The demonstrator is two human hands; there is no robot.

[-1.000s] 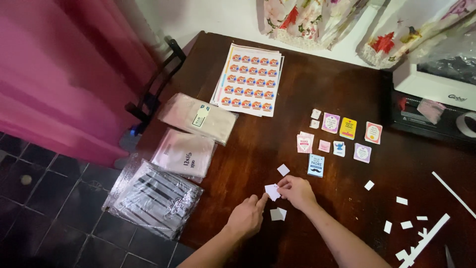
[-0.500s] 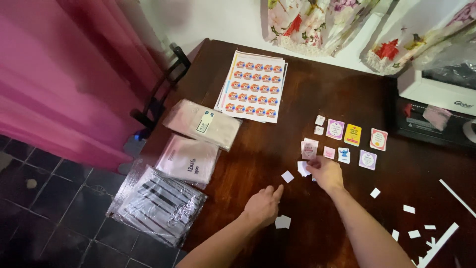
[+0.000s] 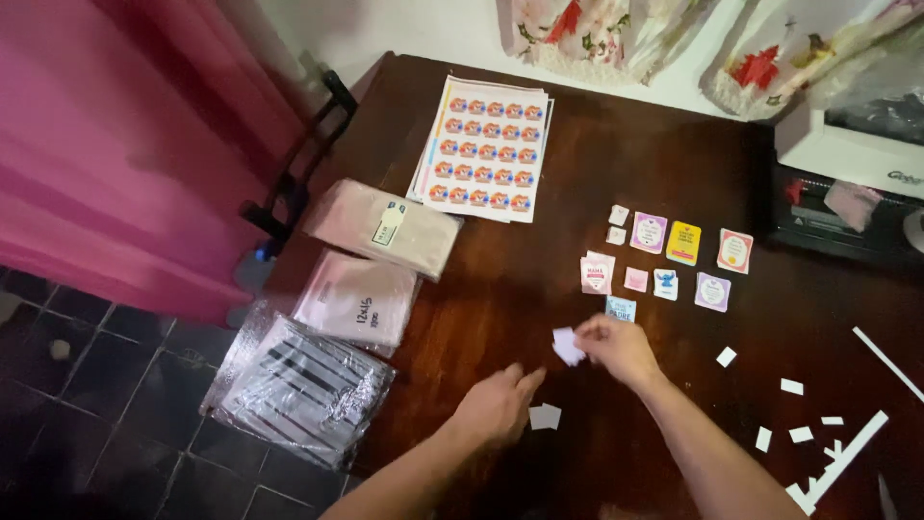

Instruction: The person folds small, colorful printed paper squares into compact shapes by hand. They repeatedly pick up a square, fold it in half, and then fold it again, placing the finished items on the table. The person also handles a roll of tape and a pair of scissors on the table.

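Note:
My right hand [image 3: 624, 349] pinches a small white paper piece [image 3: 566, 347] just above the dark wooden table [image 3: 539, 260]. Palm down on the table, my left hand [image 3: 496, 406] holds nothing, its fingers loosely spread. A second white paper piece [image 3: 544, 416] lies beside its fingertips. Just beyond my right hand, several small colourful stickers lie in rows, among them a pink one [image 3: 596, 274], a yellow one [image 3: 684, 243] and a blue one [image 3: 621, 308].
A stack of sticker sheets [image 3: 486, 144] lies at the table's far side. Two pinkish packets [image 3: 380, 226] [image 3: 358, 300] and a silvery striped bag [image 3: 303, 385] line the left edge. A printer [image 3: 847, 154] stands at the right, with white paper scraps [image 3: 791, 386] and strips [image 3: 837, 460] below it.
My right hand reached up to the sticker rows, then came back toward me holding a white piece. My left hand shifted slightly right beside the other white piece.

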